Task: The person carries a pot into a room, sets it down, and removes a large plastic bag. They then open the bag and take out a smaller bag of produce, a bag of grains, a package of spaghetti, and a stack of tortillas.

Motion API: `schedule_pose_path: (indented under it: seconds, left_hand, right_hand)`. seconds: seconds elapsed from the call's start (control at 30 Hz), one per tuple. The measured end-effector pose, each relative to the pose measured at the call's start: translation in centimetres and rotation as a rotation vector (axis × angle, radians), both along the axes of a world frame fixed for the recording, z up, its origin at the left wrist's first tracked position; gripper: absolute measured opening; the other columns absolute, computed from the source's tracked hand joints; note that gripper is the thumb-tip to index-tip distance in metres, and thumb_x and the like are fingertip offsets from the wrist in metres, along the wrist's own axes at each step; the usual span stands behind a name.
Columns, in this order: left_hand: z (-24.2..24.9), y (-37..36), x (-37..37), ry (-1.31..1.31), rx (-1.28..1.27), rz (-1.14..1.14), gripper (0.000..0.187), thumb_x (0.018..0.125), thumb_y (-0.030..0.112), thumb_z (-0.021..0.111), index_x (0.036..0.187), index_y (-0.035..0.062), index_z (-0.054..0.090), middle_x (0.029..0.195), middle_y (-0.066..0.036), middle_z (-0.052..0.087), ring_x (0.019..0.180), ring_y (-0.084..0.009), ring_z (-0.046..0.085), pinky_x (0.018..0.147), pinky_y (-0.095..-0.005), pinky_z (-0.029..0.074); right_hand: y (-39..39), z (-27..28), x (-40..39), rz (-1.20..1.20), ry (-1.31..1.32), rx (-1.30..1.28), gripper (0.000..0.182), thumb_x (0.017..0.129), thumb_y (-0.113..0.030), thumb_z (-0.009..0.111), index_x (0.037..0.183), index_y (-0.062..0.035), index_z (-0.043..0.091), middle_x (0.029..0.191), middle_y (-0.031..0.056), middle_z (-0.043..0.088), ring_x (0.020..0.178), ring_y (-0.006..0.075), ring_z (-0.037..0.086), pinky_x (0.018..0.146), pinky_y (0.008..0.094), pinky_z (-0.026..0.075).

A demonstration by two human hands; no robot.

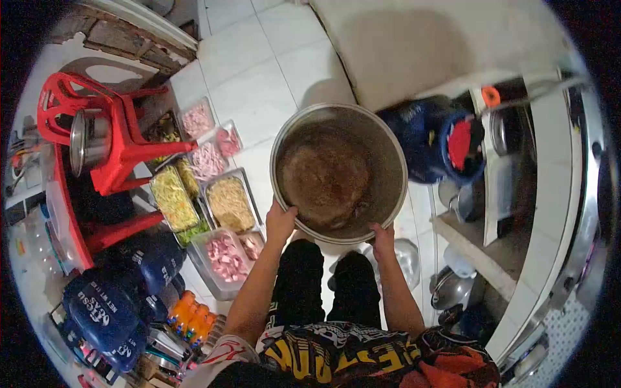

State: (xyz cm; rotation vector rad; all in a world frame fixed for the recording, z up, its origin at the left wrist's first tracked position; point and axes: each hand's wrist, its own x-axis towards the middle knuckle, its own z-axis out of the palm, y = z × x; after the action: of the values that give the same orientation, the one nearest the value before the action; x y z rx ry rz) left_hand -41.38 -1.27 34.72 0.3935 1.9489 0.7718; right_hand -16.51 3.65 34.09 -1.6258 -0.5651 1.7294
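A large round metal pot is held out in front of my legs, its open top facing me. Brown staining or residue covers the inside bottom. My left hand grips the near left rim, thumb over the edge. On the near right rim, my right hand is closed in the same way. The fingers under the rim are hidden by the pot.
Trays of chopped food stand on the tiled floor to the left, among them shredded yellow food and pink pieces. A red plastic chair stands beyond them. Blue gas cylinders flank both sides. Shelves with cookware line the right.
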Motion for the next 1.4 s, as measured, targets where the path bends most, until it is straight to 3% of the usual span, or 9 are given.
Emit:
schedule_pose_path:
  seconds: [0.43, 0.5, 0.67, 0.83, 0.97, 1.03, 1.2, 1.3, 1.4]
  left_hand:
    - [6.7, 20.8, -21.8, 0.164, 0.136, 0.195, 0.035, 0.064, 0.012, 0.056, 0.09, -0.0083, 0.043, 0.055, -0.014, 0.053, 0.041, -0.0201, 0.053, 0.038, -0.0288, 0.044]
    - [5.6, 23.7, -25.1, 0.188, 0.113, 0.302, 0.033, 0.064, 0.014, 0.057, 0.085, -0.0082, 0.046, 0.052, -0.014, 0.052, 0.041, -0.0192, 0.053, 0.036, -0.0279, 0.041]
    - [5.5, 30.1, -32.9, 0.202, 0.069, 0.362, 0.028, 0.065, 0.02, 0.053, 0.084, -0.0007, 0.052, 0.053, -0.013, 0.054, 0.05, -0.0222, 0.057, 0.048, -0.0325, 0.043]
    - [8.8, 36.6, -41.5, 0.361, -0.179, 0.225, 0.04, 0.062, 0.021, 0.059, 0.093, -0.0026, 0.051, 0.076, -0.018, 0.058, 0.071, -0.0301, 0.057, 0.065, -0.0338, 0.044]
    - [3.8, 39.1, -48.8, 0.47, 0.112, 0.302, 0.046, 0.059, 0.018, 0.062, 0.098, -0.0018, 0.049, 0.078, -0.016, 0.059, 0.071, -0.0257, 0.058, 0.064, -0.0318, 0.043]
    - [4.2, 42.7, -51.6, 0.446, 0.213, 0.542, 0.052, 0.062, 0.017, 0.058, 0.108, -0.0001, 0.04, 0.085, -0.022, 0.056, 0.081, -0.0368, 0.053, 0.07, -0.0377, 0.042]
    - [3.4, 49.5, -60.1, 0.497, 0.071, 0.469, 0.061, 0.061, 0.013, 0.056, 0.114, -0.0015, 0.03, 0.09, -0.024, 0.053, 0.085, -0.039, 0.051, 0.074, -0.0407, 0.039]
    - [-5.1, 51.9, -66.1, 0.561, 0.326, 0.464, 0.063, 0.06, 0.012, 0.056, 0.115, -0.0016, 0.028, 0.091, -0.024, 0.053, 0.085, -0.0388, 0.051, 0.075, -0.0406, 0.039]
    - [-2.7, 55.8, -69.5, 0.551, 0.274, 0.491, 0.066, 0.061, 0.012, 0.056, 0.118, -0.0009, 0.026, 0.093, -0.024, 0.052, 0.086, -0.0375, 0.051, 0.075, -0.04, 0.04]
  right_hand:
    - [25.9, 1.7, -22.9, 0.32, -0.212, -0.009, 0.041, 0.07, -0.003, 0.045, 0.11, -0.0076, 0.035, 0.089, 0.0077, 0.049, 0.071, 0.0177, 0.051, 0.048, 0.0287, 0.043]
    - [30.4, 1.1, -26.7, 0.382, -0.279, 0.099, 0.047, 0.067, -0.005, 0.051, 0.11, 0.0016, 0.034, 0.093, 0.0145, 0.048, 0.082, 0.025, 0.049, 0.069, 0.0331, 0.042]
    - [39.9, 5.4, -37.3, 0.524, -0.249, -0.063, 0.033, 0.069, -0.009, 0.051, 0.099, -0.0038, 0.038, 0.074, 0.0069, 0.05, 0.055, 0.0157, 0.051, 0.04, 0.0253, 0.043]
    - [46.7, 5.9, -46.8, 0.598, -0.232, -0.05, 0.034, 0.069, -0.008, 0.051, 0.1, -0.005, 0.037, 0.071, 0.007, 0.05, 0.052, 0.0161, 0.05, 0.038, 0.0254, 0.042]
    - [51.8, 4.3, -54.4, 0.682, -0.224, -0.062, 0.031, 0.07, -0.01, 0.051, 0.099, -0.0054, 0.039, 0.071, 0.0079, 0.051, 0.046, 0.0153, 0.049, 0.034, 0.0251, 0.041]
    - [54.9, 3.4, -58.2, 0.706, -0.192, -0.059, 0.028, 0.07, -0.011, 0.05, 0.096, -0.0054, 0.041, 0.069, 0.0079, 0.051, 0.044, 0.0149, 0.049, 0.034, 0.0247, 0.04]
    - [61.3, 1.7, -66.0, 0.775, -0.182, -0.168, 0.021, 0.071, -0.015, 0.049, 0.088, -0.0051, 0.046, 0.062, 0.0081, 0.05, 0.041, 0.0142, 0.048, 0.034, 0.0238, 0.04]
    - [65.7, 0.3, -70.0, 0.945, -0.192, -0.143, 0.024, 0.077, -0.026, 0.045, 0.085, -0.0038, 0.049, 0.058, 0.0109, 0.055, 0.043, 0.0147, 0.05, 0.038, 0.0252, 0.038]
    - [69.7, -1.3, -74.4, 1.037, -0.239, -0.258, 0.03, 0.078, -0.031, 0.043, 0.089, -0.0033, 0.049, 0.054, 0.0116, 0.055, 0.046, 0.0163, 0.053, 0.04, 0.0262, 0.041]
